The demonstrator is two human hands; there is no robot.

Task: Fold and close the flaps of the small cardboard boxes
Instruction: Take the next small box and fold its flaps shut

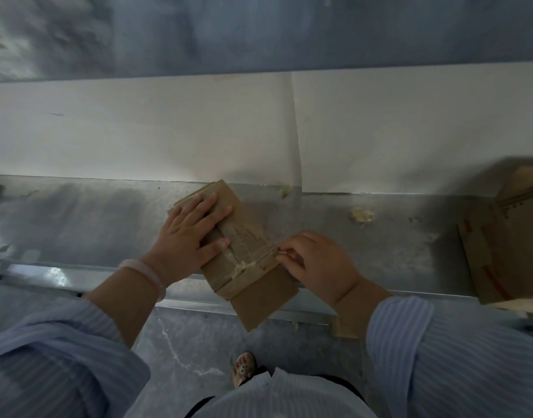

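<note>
A grey sheet-metal bench (pixel 93 218) carries a larger brown printed carton (pixel 506 242) at its right end; the small flattened brown cardboard box (pixel 247 267) lies slantwise mid-bench, its near flap overhanging the front edge. The left hand (pixel 190 233) presses flat, fingers spread, on its far half; the right hand (pixel 316 260) pinches its right edge with curled fingertips.

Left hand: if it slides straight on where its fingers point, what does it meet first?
The left hand lies flat on the box, fingers aimed far-right. Beyond the box's edge it crosses bare metal table, then likely meets the white sheet at the back; depth there is unclear.
</note>
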